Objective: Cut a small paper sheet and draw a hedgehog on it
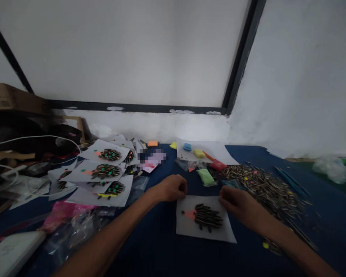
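A white paper sheet [187,229] lies before me on the blue cloth. It bears a hedgehog collage [207,216] with an orange-pink snout, a dark nose and a back of dark striped seed-like pieces. At the sheet's upper left corner, my left hand [173,187] is closed with the fingers curled down to the edge. My right hand [236,200] is likewise closed at the upper right corner. Both seem to pinch the paper, though the fingertips are partly hidden.
Finished-looking hedgehog sheets [92,171] overlap at left. A heap of striped pieces [265,184] spreads at right. Behind the hands are a green clay packet [206,177], a red packet [218,165] and a phone [154,161]. Plastic bags [75,231] and a white box [14,252] sit lower left.
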`<state>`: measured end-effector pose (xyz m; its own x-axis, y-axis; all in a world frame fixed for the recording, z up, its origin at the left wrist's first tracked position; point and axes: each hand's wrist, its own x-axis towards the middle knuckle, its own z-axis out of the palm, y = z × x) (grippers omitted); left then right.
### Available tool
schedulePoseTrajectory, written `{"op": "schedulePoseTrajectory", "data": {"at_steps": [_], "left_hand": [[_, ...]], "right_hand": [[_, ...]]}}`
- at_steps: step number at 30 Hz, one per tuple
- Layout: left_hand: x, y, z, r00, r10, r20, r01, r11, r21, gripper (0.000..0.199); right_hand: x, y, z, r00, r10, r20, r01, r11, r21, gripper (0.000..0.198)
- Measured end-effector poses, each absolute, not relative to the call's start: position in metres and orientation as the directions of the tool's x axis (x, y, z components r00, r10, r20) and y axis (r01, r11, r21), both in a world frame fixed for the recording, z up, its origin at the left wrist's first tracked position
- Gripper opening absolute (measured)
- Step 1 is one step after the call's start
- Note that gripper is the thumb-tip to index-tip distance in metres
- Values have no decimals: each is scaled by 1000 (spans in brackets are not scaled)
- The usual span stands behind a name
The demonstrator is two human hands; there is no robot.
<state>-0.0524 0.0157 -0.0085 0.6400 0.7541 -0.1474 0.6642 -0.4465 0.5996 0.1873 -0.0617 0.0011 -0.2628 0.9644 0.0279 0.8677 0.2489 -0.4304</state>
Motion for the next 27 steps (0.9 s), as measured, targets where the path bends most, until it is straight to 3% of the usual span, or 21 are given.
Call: {"op": "schedulePoseTrajectory", "data": {"at_steps": [6, 9, 14, 19, 23, 27], "left_hand": [[-52, 18, -12, 646, 751, -134, 654, -455, 604, 17], [-52, 21, -14, 650, 748, -137, 645, -448, 619, 17], [-54, 27, -19, 637, 768, -70, 559, -397, 728, 14], [-55, 32, -25, 451, 892, 25, 397, -225, 890, 12], [-58, 36, -29, 291, 956, -22, 247, -53, 968, 8], [-60, 40, -36, 230, 973, -31, 166, -8, 986, 7]], "right_hand": [[188, -63, -1, -299, 935, -191, 788, 129, -602, 29], [189, -63, -4, -333, 922, -199, 706, 104, -700, 29], [185, -62, 2, -312, 909, -276, 665, 1, -747, 35], [183, -61, 13, -251, 911, -327, 526, -156, -836, 44], [191, -57, 13, -218, 928, -302, 485, -165, -859, 45], [196, -55, 15, -155, 955, -254, 451, -161, -878, 41]]}}
